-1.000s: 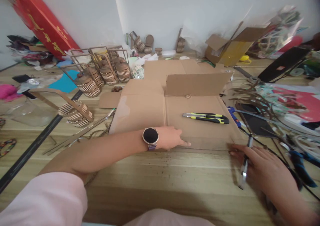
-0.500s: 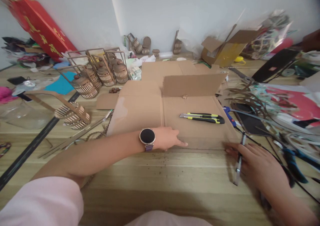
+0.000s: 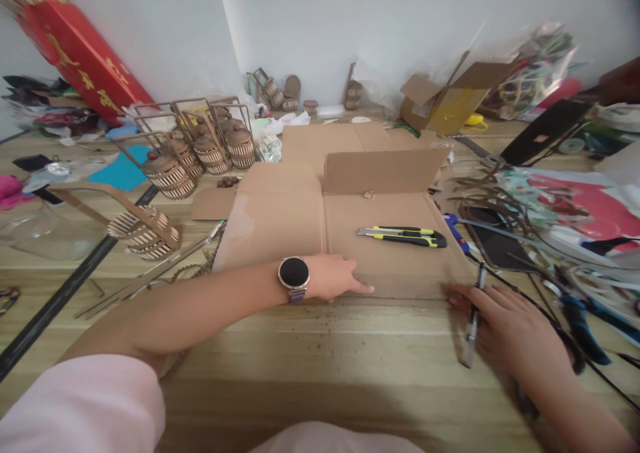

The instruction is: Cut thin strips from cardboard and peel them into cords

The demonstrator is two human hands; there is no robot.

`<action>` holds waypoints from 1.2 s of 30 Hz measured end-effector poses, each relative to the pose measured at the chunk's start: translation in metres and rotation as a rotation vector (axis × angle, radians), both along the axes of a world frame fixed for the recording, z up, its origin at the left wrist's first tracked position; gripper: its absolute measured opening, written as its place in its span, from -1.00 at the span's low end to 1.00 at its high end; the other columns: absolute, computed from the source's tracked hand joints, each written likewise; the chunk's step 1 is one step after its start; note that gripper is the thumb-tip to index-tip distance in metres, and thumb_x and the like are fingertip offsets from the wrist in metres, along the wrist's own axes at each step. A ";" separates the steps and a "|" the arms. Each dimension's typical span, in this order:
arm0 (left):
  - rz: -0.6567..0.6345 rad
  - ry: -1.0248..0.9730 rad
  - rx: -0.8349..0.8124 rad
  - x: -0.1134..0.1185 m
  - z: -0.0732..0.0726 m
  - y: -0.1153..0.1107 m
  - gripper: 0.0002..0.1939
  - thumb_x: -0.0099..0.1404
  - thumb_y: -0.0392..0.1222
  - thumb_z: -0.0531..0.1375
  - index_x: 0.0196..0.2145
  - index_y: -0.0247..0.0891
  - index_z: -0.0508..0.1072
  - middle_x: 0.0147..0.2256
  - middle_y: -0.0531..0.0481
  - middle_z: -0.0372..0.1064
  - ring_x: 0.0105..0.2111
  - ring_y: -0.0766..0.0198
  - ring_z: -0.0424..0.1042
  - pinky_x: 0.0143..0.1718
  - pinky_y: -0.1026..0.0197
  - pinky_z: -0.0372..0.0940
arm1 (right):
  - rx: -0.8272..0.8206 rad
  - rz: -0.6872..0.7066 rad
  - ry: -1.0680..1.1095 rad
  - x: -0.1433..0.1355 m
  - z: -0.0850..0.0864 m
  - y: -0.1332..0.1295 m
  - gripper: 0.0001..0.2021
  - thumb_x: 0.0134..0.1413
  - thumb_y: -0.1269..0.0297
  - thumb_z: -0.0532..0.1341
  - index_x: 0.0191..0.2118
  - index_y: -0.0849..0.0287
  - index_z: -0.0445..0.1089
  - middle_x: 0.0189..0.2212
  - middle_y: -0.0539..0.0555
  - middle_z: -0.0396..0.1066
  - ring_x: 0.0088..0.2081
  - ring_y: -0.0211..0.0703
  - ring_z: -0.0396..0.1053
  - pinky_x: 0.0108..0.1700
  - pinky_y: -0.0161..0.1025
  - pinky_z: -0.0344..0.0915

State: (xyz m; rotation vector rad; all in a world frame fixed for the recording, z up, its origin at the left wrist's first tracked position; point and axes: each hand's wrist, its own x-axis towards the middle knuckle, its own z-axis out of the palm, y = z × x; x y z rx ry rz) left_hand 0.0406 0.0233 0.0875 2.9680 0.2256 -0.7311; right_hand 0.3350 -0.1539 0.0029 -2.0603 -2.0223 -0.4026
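Note:
My left hand (image 3: 333, 276), with a round-faced watch (image 3: 294, 273) on its wrist, lies flat on the near edge of an unfolded cardboard sheet (image 3: 280, 219), fingers stretched to the right. At the sheet's near right corner, my right hand (image 3: 510, 326) is closed on a slim black and silver pen (image 3: 473, 319), which slants between thumb and fingers. Its fingertips touch or nearly touch the cardboard edge. On the sheet, between and beyond both hands, rests a yellow and black utility knife (image 3: 407, 236) with some blade showing. One flap (image 3: 385, 171) of the cardboard stands upright.
Small woven bamboo baskets (image 3: 213, 149) with tall handles stand at the left; one basket (image 3: 150, 233) is tilted nearer. To the right are a blue glue gun (image 3: 457, 233), a dark phone (image 3: 493, 236), pliers (image 3: 583, 326) and tangled strips. An open carton (image 3: 455, 103) stands behind.
My right hand and the pen have shifted slightly left along the cardboard's near edge. My left hand stays in place on the sheet, and the utility knife has not moved.

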 end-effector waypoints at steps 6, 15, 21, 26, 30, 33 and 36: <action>0.001 0.012 0.009 0.000 0.003 -0.001 -0.21 0.34 -0.25 0.29 0.42 0.14 0.11 -0.03 -0.18 0.37 -0.15 0.06 0.44 -0.32 0.20 0.27 | -0.023 0.034 0.025 0.000 0.000 0.000 -0.68 0.34 0.14 0.03 -0.20 0.07 0.52 -0.29 0.17 0.55 -0.26 0.04 0.50 -0.17 -0.07 0.40; -0.012 0.026 -0.047 0.010 0.000 0.014 -0.30 0.33 -0.39 0.16 0.30 0.31 0.30 -0.18 -0.04 0.37 -0.38 0.21 0.39 -0.41 0.22 0.22 | -0.055 0.015 0.071 0.002 0.001 0.002 -0.69 0.31 0.09 0.04 -0.16 0.05 0.51 -0.23 0.16 0.57 -0.20 0.07 0.52 -0.14 -0.06 0.44; -0.047 -0.009 -0.027 0.010 0.001 0.014 -0.25 0.35 -0.50 0.03 0.30 0.29 0.30 -0.20 -0.06 0.42 -0.43 0.22 0.35 -0.43 0.23 0.18 | -0.059 -0.014 0.108 0.003 0.004 0.002 -0.66 0.30 0.05 0.03 -0.16 0.04 0.51 -0.23 0.17 0.59 -0.20 0.10 0.54 -0.17 -0.03 0.45; -0.021 0.085 -0.050 0.010 0.008 0.013 -0.13 0.30 -0.57 0.03 0.36 0.31 0.17 -0.34 0.02 0.46 -0.48 0.23 0.34 -0.42 0.26 0.17 | -0.005 -0.064 0.210 -0.020 0.017 -0.002 -0.63 0.32 0.05 0.00 -0.02 0.07 0.46 -0.18 0.14 0.62 -0.18 0.05 0.58 -0.20 -0.09 0.49; -0.021 0.139 -0.070 0.012 0.012 0.014 -0.08 0.28 -0.59 0.04 0.39 0.28 0.10 -0.41 0.07 0.46 -0.48 0.23 0.35 -0.44 0.28 0.14 | 0.090 -0.092 0.529 -0.077 0.036 -0.002 -0.64 0.33 0.01 0.03 -0.04 -0.02 0.51 -0.37 0.03 0.59 -0.30 -0.05 0.57 -0.30 -0.19 0.46; -0.032 0.130 -0.084 0.012 0.012 0.016 -0.11 0.28 -0.58 0.06 0.39 0.25 0.12 -0.37 0.06 0.51 -0.47 0.25 0.39 -0.45 0.29 0.14 | 0.008 0.082 0.799 -0.124 0.044 0.007 -0.71 0.29 0.06 0.11 -0.23 0.01 0.56 -0.37 0.05 0.59 -0.34 -0.12 0.55 -0.33 -0.26 0.44; -0.028 0.124 -0.125 0.013 0.011 0.019 -0.13 0.26 -0.54 0.13 0.38 0.22 0.18 -0.32 0.06 0.56 -0.45 0.25 0.42 -0.45 0.29 0.15 | -0.038 0.086 1.000 -0.157 0.038 0.020 -0.79 0.22 0.12 0.17 -0.27 0.05 0.53 -0.33 0.06 0.61 -0.28 -0.09 0.56 -0.31 -0.27 0.44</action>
